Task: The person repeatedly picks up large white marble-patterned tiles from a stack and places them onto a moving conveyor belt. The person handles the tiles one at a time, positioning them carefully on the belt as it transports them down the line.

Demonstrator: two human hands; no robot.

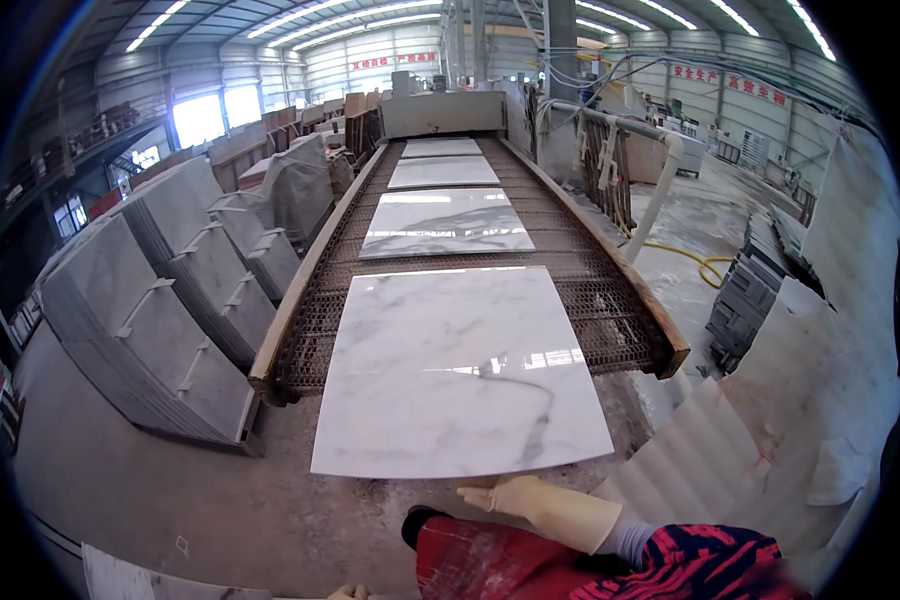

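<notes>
A polished white marble slab (450, 375) with grey veins lies at the near end of a mesh conveyor (610, 320), its front part jutting out past the belt. Just below the slab's near edge is my right hand (510, 497), in a pale yellow rubber glove, fingers stretched out to the left. Whether it touches the slab's edge I cannot tell. Only a bit of my gloved left hand (348, 592) shows at the bottom rim, beside another pale slab (160, 580); its fingers are mostly cut off from view.
Behind the near slab, more marble slabs (447, 222) lie along the belt between wooden side rails (320, 250). Stacks of upright slabs (160, 320) stand on the left. To the right are a white pipe (655, 190), a yellow hose (705, 265), grey stacked blocks (750, 300) and pale sheeting (800, 400).
</notes>
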